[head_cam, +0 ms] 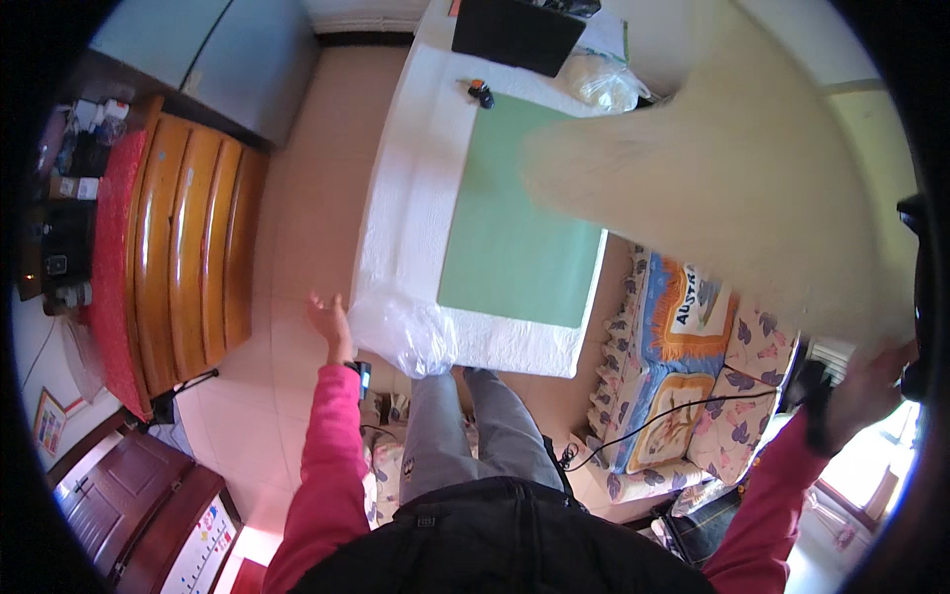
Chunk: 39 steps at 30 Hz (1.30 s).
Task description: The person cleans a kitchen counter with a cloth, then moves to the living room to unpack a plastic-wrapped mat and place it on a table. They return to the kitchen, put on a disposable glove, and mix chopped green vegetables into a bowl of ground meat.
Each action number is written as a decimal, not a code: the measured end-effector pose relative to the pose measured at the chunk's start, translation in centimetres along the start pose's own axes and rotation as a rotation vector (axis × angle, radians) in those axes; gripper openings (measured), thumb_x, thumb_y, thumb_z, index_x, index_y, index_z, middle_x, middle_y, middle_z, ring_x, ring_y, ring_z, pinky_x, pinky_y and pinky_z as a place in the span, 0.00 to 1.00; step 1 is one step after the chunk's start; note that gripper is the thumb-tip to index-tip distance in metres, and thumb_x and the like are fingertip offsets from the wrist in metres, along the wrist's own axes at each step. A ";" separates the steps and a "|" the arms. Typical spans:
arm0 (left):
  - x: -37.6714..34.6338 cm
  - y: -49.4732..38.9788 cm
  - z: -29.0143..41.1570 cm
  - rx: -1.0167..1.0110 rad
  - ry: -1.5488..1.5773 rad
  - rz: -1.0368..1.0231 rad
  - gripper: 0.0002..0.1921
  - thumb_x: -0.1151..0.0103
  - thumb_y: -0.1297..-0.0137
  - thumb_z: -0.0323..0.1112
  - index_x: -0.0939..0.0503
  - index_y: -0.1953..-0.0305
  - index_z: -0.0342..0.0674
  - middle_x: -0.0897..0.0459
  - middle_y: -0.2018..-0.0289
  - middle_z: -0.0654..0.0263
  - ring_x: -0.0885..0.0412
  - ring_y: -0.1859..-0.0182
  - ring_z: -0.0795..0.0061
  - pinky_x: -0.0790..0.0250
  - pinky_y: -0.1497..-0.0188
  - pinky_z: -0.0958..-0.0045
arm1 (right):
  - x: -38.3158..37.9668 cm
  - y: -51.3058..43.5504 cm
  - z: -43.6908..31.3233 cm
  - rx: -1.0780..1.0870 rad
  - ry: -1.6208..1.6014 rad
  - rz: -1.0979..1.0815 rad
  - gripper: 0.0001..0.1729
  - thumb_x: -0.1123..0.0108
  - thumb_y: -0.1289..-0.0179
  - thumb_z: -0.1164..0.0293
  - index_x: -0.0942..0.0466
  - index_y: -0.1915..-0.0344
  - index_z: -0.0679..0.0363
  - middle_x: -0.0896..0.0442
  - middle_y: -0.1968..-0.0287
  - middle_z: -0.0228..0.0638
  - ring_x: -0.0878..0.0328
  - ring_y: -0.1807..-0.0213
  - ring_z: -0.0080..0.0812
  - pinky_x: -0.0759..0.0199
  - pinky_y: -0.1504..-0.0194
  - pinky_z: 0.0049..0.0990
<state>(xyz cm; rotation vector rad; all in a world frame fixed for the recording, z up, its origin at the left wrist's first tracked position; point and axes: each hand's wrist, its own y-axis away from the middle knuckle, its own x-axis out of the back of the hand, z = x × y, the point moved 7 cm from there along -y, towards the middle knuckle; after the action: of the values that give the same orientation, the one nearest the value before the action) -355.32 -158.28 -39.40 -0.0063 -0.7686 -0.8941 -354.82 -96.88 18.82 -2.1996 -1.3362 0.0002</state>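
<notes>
My right hand (865, 390), raised at the far right, grips a large beige cloth (757, 178); both are motion-blurred. The cloth sweeps up and left over a green mat (519, 245) and hides part of its right side. The mat lies on a table with a white cover (401, 178). My left hand (330, 323) is beside the table's left edge, fingers apart and nothing in it. Next to it, a clear plastic bag (408, 334) lies on the near left corner. A small black and orange object (481, 93) sits by the mat's far left corner.
A black flat panel (519, 33) and another plastic bag (601, 82) are at the table's far end. A wooden drawer chest (193, 245) stands left. At right is a flowered sofa (749, 334), with a black cable (668, 412) crossing in front.
</notes>
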 end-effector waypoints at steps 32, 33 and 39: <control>-34.7 5.1 9.2 -0.430 -0.551 -0.549 0.26 0.35 0.47 0.47 0.20 0.47 0.43 0.14 0.55 0.60 0.17 0.51 0.58 0.26 0.49 0.61 | -1.6 67.8 49.4 -1.747 0.076 0.125 0.07 0.41 0.37 0.71 0.21 0.69 0.63 0.21 0.76 0.31 0.23 0.79 0.23 0.34 0.78 0.20; -35.5 4.7 10.0 -0.435 -0.540 -0.537 0.26 0.35 0.47 0.47 0.21 0.47 0.42 0.14 0.54 0.59 0.18 0.51 0.57 0.26 0.48 0.61 | -1.5 68.2 49.8 -1.754 0.105 0.064 0.07 0.41 0.37 0.71 0.21 0.69 0.63 0.22 0.77 0.31 0.24 0.79 0.23 0.34 0.78 0.20; -38.9 3.4 12.5 -0.416 -0.599 -0.490 0.19 0.36 0.45 0.45 0.17 0.54 0.42 0.14 0.58 0.55 0.17 0.53 0.54 0.26 0.51 0.59 | -0.5 68.2 50.3 -1.683 0.325 0.015 0.15 0.38 0.40 0.65 0.18 0.74 0.67 0.22 0.83 0.31 0.26 0.81 0.22 0.33 0.78 0.26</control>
<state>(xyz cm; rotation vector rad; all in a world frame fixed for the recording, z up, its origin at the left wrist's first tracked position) -375.31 -125.03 -52.73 -0.4894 -1.1489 -1.5431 -313.39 -97.80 -55.11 -3.0930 -1.1598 -2.0069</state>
